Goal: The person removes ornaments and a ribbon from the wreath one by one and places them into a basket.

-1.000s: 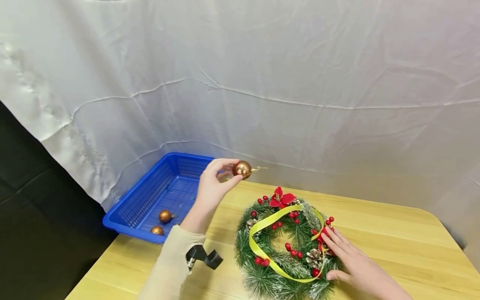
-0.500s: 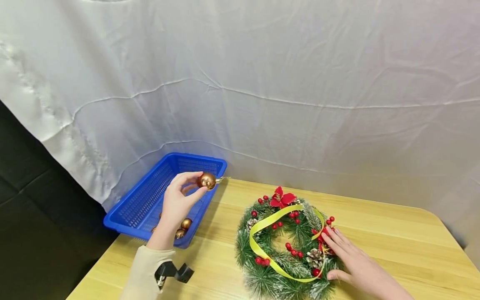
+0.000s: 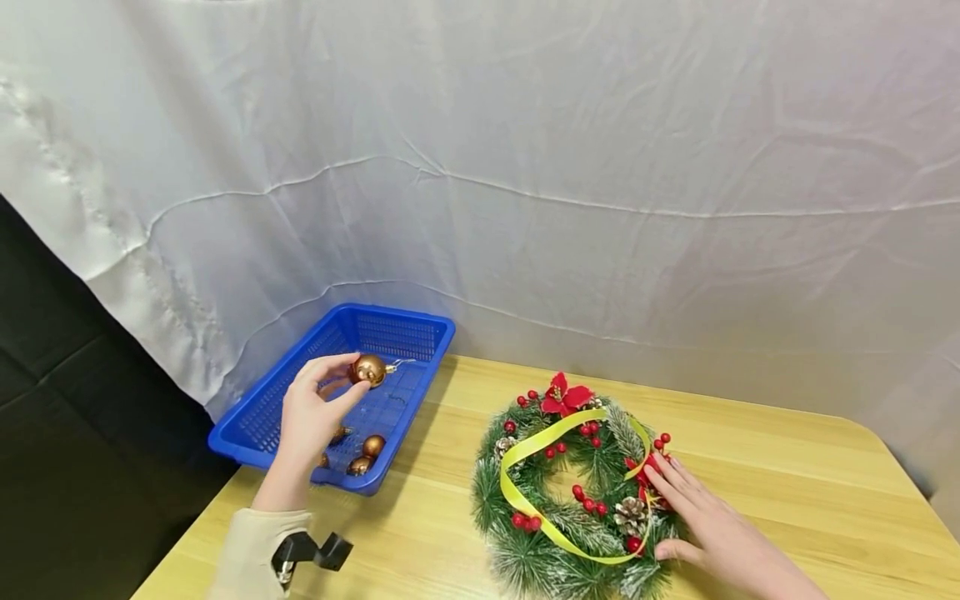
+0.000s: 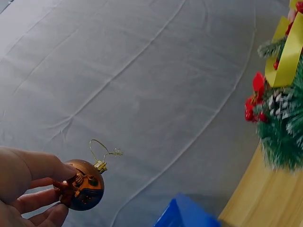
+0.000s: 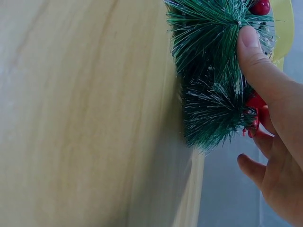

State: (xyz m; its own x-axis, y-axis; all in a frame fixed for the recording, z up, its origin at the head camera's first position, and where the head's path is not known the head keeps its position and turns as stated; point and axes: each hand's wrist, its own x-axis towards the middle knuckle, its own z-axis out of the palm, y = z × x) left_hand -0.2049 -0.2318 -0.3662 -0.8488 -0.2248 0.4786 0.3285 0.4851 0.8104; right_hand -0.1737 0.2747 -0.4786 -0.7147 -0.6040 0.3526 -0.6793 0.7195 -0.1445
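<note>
A shiny copper-coloured bauble [image 3: 370,371] with a gold cap and a thin gold hanging loop is pinched between the thumb and fingers of my left hand [image 3: 311,412], above the blue basket [image 3: 251,457]. The left wrist view shows the bauble [image 4: 90,189] close up, its loop pointing up and right. My right hand [image 3: 708,529] rests on the right side of a green wreath [image 3: 525,558] dressed with red berries, red flowers, pine cones and a yellow ribbon [image 3: 517,492]. In the right wrist view the thumb [image 5: 251,47] touches the green needles, with the fingers lying along the outer edge.
Several more copper baubles [image 3: 373,446] lie in the near end of the basket, partly hidden by my left arm. Both basket and wreath stand on a light wooden table [image 3: 780,467]. Grey-white cloth [image 3: 525,167] hangs behind the table. A black strap mount [image 3: 311,550] sits on my left wrist.
My left hand has carried the bauble leftward and slightly down, from beyond the basket's right side to over the basket. The right hand and the wreath have stayed put.
</note>
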